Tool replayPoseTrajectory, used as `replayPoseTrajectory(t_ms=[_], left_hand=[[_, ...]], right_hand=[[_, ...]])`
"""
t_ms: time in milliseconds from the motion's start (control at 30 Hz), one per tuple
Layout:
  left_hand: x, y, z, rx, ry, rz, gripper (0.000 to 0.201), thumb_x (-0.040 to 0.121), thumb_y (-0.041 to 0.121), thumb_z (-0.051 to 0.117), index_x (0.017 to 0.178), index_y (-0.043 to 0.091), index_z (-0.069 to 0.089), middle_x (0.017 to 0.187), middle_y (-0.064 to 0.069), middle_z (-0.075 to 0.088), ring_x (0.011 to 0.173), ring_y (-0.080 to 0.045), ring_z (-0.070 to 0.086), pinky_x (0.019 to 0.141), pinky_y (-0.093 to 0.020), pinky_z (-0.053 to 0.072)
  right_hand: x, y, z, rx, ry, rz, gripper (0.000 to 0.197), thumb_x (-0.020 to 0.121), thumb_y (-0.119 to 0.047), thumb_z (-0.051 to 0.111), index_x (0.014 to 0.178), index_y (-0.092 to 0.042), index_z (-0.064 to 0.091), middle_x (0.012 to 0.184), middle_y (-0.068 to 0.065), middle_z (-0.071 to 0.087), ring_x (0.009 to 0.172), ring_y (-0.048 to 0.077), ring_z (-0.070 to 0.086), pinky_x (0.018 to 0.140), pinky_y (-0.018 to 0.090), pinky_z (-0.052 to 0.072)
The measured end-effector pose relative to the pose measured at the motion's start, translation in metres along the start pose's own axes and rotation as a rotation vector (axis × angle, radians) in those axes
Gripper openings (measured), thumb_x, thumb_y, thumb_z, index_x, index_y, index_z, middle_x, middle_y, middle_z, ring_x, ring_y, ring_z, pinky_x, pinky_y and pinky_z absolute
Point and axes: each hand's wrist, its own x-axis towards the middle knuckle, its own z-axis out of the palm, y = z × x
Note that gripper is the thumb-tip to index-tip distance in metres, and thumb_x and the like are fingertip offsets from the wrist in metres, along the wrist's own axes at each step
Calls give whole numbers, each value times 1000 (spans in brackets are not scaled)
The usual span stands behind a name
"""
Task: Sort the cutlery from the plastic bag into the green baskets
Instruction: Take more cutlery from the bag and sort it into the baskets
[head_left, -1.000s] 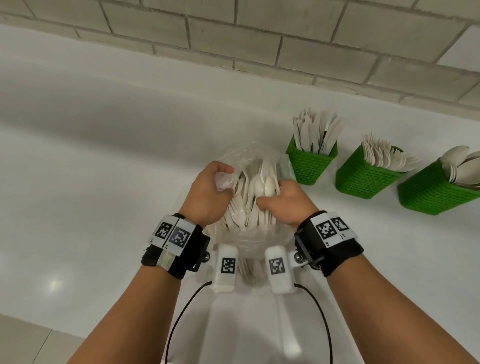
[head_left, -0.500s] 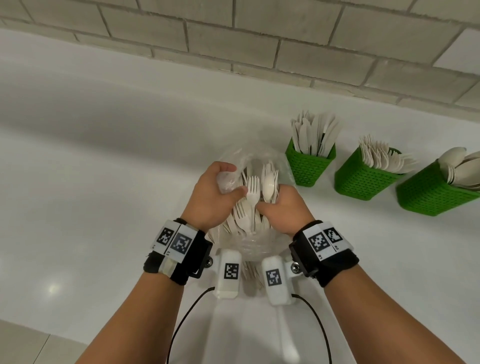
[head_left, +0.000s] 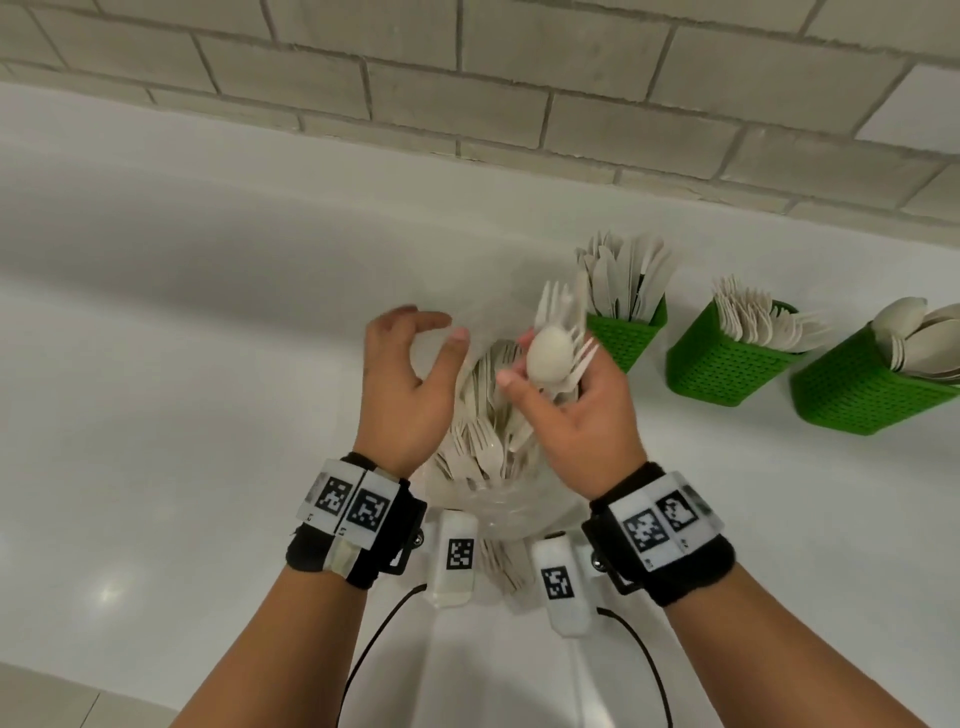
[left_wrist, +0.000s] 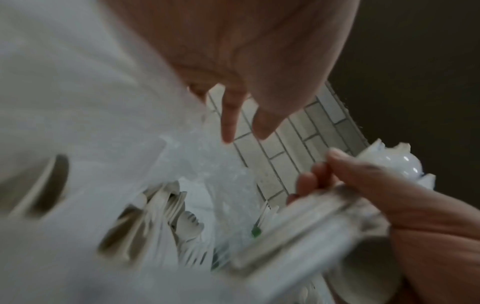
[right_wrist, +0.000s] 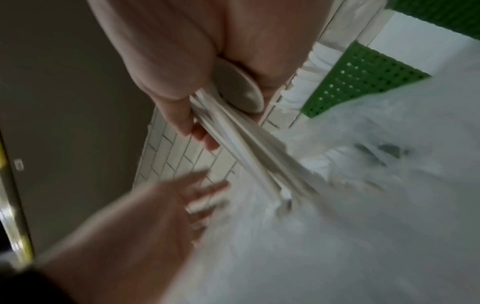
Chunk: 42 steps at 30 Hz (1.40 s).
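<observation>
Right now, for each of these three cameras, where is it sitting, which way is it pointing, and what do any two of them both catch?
Head: worn on the head, looking forward and down at the white counter, plastic bag, three green baskets and brick wall; both forearms show.
Left wrist: along the left hand toward the bag; its fingers show.
Right wrist: along the right hand, gripping a bundle of cutlery.
Shared: each wrist view catches the other hand; all three show the bag.
</observation>
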Motion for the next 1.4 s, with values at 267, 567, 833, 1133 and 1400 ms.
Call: replayPoseTrajectory(t_ms=[267,567,833,1133,1400], left_hand=[[-29,20,23,-406,-407,-39,86,66,10,86,137,19,39,127,8,57,114,5,58,91,-16,48],[-23,1,33,-281,-381,-96,19,91,24,67,99,8,74,97,-7,76,94,-16,71,87,-36,57],[11,28,-31,-459,-18,-118,28,96,25,61,70,16,60,49,0,49,46,-24,51,60,-43,49],[0,-28,-37,251,-365,-477,30,95,25,54,70,8,57,52,-7,56,39,-15,50,49,-25,43],[-6,-22,-19,-88,-341,-503,56,93,46,60,50,11,51,44,-10,48,39,-20,48,50,-27,44]], right_hand=[[-2,9,24,65,-139,210,13,90,-11,59,87,-22,66,76,-10,67,76,7,62,70,23,52],[0,23,6,-508,-415,46,47,73,-15,79,117,-10,61,98,-10,58,92,11,59,77,17,42],[12,3,-11,-645,-573,358,59,65,-55,83,102,-14,62,93,-4,62,85,12,60,77,27,51],[12,13,33,-952,-585,418,143,53,-56,88,149,8,2,145,23,34,133,33,40,107,35,39],[10,32,33,-282,-283,541,18,73,-7,77,86,-3,66,81,9,69,75,21,66,71,33,56]])
